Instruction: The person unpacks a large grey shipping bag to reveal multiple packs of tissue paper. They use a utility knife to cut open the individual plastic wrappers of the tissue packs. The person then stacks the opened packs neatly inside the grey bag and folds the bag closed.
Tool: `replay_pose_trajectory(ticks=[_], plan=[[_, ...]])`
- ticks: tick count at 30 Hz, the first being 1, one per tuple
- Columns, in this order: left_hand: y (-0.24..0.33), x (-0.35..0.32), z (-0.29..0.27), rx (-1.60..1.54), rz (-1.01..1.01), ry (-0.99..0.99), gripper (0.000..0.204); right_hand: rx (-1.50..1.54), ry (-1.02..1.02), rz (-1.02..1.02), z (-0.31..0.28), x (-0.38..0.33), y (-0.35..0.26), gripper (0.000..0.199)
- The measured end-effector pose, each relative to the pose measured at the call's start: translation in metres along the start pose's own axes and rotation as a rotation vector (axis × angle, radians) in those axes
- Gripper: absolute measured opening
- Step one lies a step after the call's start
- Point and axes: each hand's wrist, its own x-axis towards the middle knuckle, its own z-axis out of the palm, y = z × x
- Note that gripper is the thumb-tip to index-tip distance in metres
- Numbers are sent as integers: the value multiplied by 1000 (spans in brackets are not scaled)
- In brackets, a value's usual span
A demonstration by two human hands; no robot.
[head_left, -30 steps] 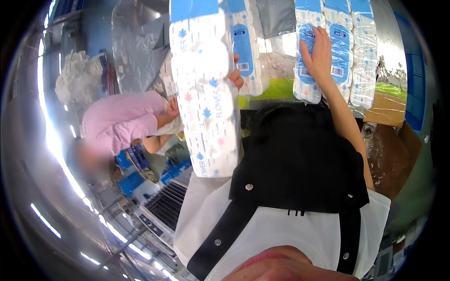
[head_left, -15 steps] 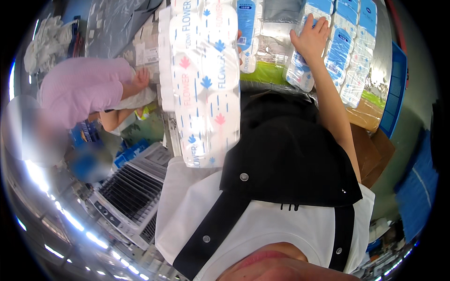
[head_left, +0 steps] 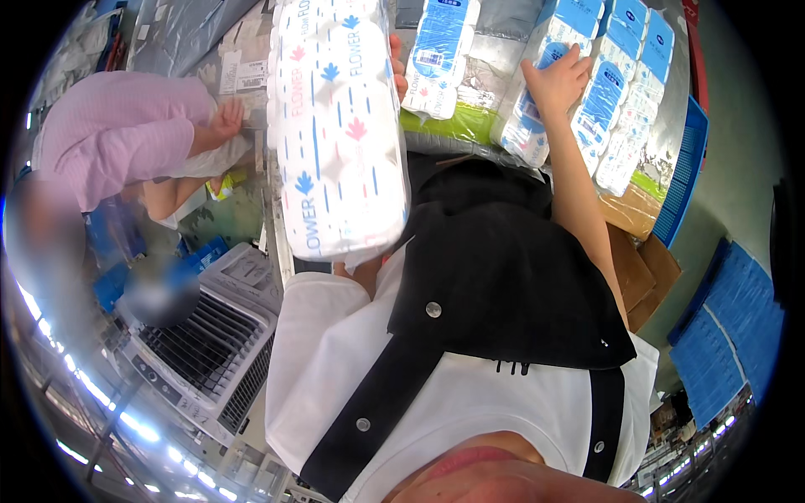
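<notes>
A long clear-wrapped pack of toilet paper rolls (head_left: 344, 134), white with blue and pink leaf prints, stands tall at centre left. My left hand (head_left: 397, 69) is behind it, its fingers curled round the right edge; the pack hides the rest of that hand and most of the forearm. My right hand (head_left: 558, 86) lies on a blue-and-white pack of rolls (head_left: 527, 126), thumb and fingers apart. Two similar packs, a middle one (head_left: 599, 109) and a right one (head_left: 633, 126), lie side by side just right of it. Another blue-and-white pack (head_left: 440, 59) lies between my hands.
The packs lie on a plastic-wrapped stack with a green band (head_left: 461, 126). A blue basket (head_left: 683, 172) and cardboard (head_left: 641, 268) stand at the right. Another person in a pink shirt (head_left: 126, 126) bends at the left, near an air cooler (head_left: 205, 335).
The big toilet paper pack in my left hand has shifted left and its lower end has risen, uncovering more of the pack beside it. My right hand has slid slightly toward me.
</notes>
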Motion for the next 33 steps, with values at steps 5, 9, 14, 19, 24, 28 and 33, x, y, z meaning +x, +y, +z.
replay_pose_trajectory(ticks=[5,9,14,19,24,28,33], plan=[[-22,-39,1,25,24,104,77,-30,-264,240,-19,-2,-13,108],[-51,-77,9,-14,27,136,76,57,-369,353,-26,19,3,113],[-74,-113,12,-92,29,126,74,917,-488,435,-57,29,13,102],[-80,-119,16,-126,13,89,72,1890,-847,631,-111,24,41,75],[-83,-115,14,-152,6,60,71,2372,-872,594,-95,-13,38,68],[-81,-105,15,-167,-14,29,70,2538,-1014,498,-61,-19,61,68],[-75,-98,18,-152,-24,24,68,2522,-927,559,-77,-18,50,68]])
